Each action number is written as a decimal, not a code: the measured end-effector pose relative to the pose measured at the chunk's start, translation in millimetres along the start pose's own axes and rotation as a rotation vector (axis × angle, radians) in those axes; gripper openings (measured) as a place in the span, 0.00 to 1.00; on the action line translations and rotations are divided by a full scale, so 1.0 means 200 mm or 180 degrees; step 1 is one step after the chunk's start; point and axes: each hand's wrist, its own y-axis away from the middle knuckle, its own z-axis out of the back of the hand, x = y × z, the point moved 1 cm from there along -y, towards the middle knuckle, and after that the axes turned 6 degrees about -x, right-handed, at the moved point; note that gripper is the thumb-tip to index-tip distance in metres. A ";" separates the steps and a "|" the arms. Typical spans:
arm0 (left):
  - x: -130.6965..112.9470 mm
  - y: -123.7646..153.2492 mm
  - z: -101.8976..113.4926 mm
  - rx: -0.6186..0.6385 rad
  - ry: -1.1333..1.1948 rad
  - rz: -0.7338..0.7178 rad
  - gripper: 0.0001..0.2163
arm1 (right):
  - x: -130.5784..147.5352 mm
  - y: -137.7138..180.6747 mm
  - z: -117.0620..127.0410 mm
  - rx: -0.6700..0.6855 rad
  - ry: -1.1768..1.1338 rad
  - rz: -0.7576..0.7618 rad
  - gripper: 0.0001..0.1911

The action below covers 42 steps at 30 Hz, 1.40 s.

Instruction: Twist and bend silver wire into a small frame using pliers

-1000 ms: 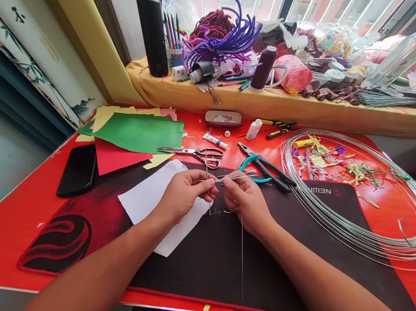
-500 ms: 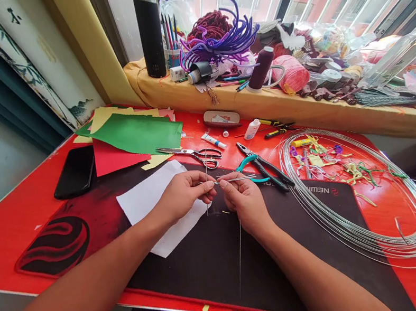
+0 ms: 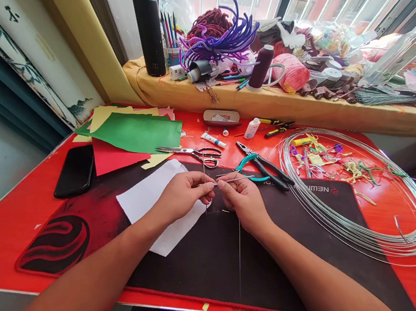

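Note:
Over the black desk mat point(image 3: 195, 265), my left hand point(image 3: 183, 195) and my right hand point(image 3: 242, 200) meet, both pinching thin silver wire pieces point(image 3: 232, 179). One short piece runs sideways between the fingertips. A long straight wire point(image 3: 240, 257) hangs from my right hand down toward the near table edge. Another thin piece stands upright by my left fingertips. A white paper sheet point(image 3: 150, 195) lies under my left wrist.
Teal-handled pliers point(image 3: 260, 165) and scissors point(image 3: 195, 153) lie just beyond my hands. A large wire coil point(image 3: 368, 240) fills the right side, with coloured scraps inside. Coloured paper sheets point(image 3: 135, 133) and a black phone point(image 3: 74, 171) lie left. The cluttered windowsill point(image 3: 263, 103) holds a flask and yarn.
My hands have drawn slightly closer together on the wire, and the view has shifted a little. Nothing else on the table has moved.

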 end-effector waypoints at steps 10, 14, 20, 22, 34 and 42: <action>0.01 -0.02 0.04 -0.0287 0.0087 -0.0157 0.12 | 0.01 0.01 0.00 0.0267 -0.0277 -0.0159 0.16; 0.00 -0.02 0.04 -0.0425 0.0077 -0.0268 0.11 | 0.01 0.00 0.01 0.0213 -0.0273 -0.0122 0.16; 0.01 0.00 0.02 -0.0508 -0.0075 -0.0427 0.10 | 0.00 0.01 0.01 0.0207 -0.0189 -0.0107 0.16; 0.01 0.01 0.01 -0.0519 -0.0176 -0.0462 0.10 | 0.00 0.01 0.01 0.0240 -0.0127 -0.0090 0.17; 0.03 -0.07 0.08 -0.0450 0.0974 -0.0224 0.13 | 0.01 0.04 -0.01 0.0405 0.0080 -0.0048 0.20; 0.02 -0.07 0.09 -0.0386 0.1666 0.0001 0.14 | 0.03 0.03 -0.01 0.0310 -0.0146 -0.0073 0.19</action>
